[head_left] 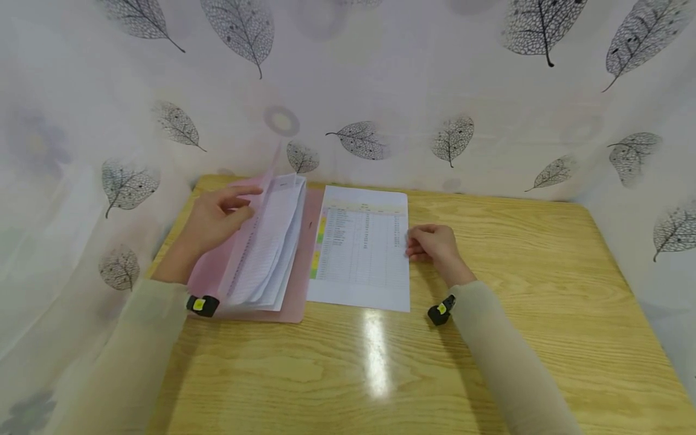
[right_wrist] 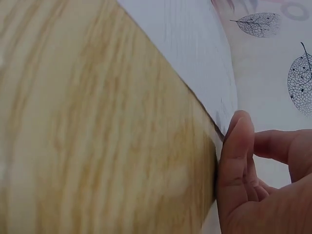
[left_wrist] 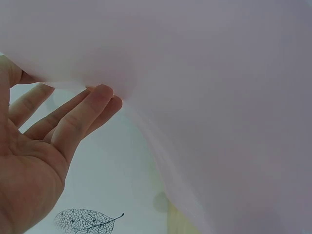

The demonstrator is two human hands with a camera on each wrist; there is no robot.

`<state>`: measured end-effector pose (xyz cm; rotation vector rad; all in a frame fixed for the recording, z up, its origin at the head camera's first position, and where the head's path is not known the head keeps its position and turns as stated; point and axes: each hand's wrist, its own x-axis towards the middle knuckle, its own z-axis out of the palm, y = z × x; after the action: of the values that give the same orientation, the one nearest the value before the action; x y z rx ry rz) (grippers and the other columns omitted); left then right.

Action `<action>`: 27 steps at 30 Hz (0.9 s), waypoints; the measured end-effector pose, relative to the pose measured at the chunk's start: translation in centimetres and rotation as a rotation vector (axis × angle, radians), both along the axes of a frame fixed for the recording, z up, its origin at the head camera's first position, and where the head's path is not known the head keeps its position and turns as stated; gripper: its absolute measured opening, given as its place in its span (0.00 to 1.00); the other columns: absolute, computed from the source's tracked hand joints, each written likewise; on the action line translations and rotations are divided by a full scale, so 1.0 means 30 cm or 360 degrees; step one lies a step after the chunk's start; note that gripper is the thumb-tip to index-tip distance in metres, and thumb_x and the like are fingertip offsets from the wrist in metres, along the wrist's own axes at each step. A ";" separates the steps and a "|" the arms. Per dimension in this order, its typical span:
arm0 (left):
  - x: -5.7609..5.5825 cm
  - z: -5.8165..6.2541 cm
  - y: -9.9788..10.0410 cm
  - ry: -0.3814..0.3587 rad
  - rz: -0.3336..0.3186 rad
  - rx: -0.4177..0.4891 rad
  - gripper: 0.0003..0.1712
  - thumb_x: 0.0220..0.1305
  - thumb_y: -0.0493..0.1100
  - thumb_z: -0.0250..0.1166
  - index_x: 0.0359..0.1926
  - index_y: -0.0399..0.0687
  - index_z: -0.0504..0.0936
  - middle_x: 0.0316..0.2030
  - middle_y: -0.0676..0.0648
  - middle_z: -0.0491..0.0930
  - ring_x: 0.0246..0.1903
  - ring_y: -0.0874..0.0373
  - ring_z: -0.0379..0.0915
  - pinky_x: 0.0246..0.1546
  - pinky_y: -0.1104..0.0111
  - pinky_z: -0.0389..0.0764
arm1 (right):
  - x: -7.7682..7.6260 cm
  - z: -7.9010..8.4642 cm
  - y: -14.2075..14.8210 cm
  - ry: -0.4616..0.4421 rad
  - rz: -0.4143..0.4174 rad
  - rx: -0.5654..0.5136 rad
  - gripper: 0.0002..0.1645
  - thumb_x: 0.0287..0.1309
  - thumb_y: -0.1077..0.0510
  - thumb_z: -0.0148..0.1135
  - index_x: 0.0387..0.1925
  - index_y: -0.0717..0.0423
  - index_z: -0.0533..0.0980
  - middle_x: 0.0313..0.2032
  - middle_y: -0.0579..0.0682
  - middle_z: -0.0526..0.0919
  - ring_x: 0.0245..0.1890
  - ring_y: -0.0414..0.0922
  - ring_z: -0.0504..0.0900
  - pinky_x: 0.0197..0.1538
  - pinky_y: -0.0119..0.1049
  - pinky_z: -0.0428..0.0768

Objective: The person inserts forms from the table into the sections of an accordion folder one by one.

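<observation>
A pink folder (head_left: 293, 272) lies spread out at the left of the table, with a stack of white printed sheets (head_left: 272, 241) in it. My left hand (head_left: 220, 214) holds its raised, translucent pink cover (left_wrist: 219, 97) at the edge; some fingertips are hidden behind it. To the folder's right, a printed sheet (head_left: 364, 254) with a table of rows and coloured bands at its left side lies on the wood, its left edge overlapping the folder. My right hand (head_left: 432, 244) pinches this sheet at its right edge, and in the right wrist view the fingers (right_wrist: 236, 161) are at that edge.
The wooden table (head_left: 516, 290) extends to the right and in front of the papers. A pale curtain (head_left: 408, 90) with leaf prints hangs along the back and both sides. Small black wrist cameras (head_left: 203, 305) sit on both wrists.
</observation>
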<state>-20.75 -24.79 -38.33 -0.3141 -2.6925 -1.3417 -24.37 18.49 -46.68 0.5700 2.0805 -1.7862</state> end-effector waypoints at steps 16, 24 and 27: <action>0.005 0.002 -0.009 -0.0029 0.0011 0.0015 0.23 0.71 0.37 0.62 0.65 0.41 0.82 0.66 0.34 0.80 0.55 0.34 0.83 0.38 0.85 0.77 | -0.012 0.007 -0.049 0.0022 0.0042 0.0225 0.22 0.66 0.57 0.68 0.57 0.65 0.80 0.22 0.43 0.80 0.18 0.36 0.79 0.25 0.28 0.80; 0.004 0.004 -0.009 -0.0047 0.0021 0.0004 0.23 0.72 0.37 0.62 0.66 0.42 0.82 0.67 0.35 0.79 0.56 0.34 0.83 0.38 0.85 0.77 | -0.013 0.012 -0.063 0.0058 0.0042 0.0190 0.19 0.65 0.55 0.70 0.53 0.61 0.82 0.25 0.44 0.79 0.23 0.39 0.73 0.27 0.31 0.73; 0.006 0.006 -0.007 -0.0057 0.0025 0.0005 0.24 0.72 0.37 0.62 0.66 0.42 0.82 0.67 0.35 0.79 0.56 0.35 0.83 0.38 0.85 0.77 | -0.010 0.013 -0.067 0.0047 0.0102 0.0191 0.23 0.65 0.54 0.70 0.57 0.61 0.79 0.25 0.44 0.80 0.23 0.39 0.73 0.27 0.31 0.73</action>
<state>-20.57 -25.00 -38.15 -0.2710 -2.7157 -1.3596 -24.68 16.49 -46.30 0.5050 2.2118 -1.6528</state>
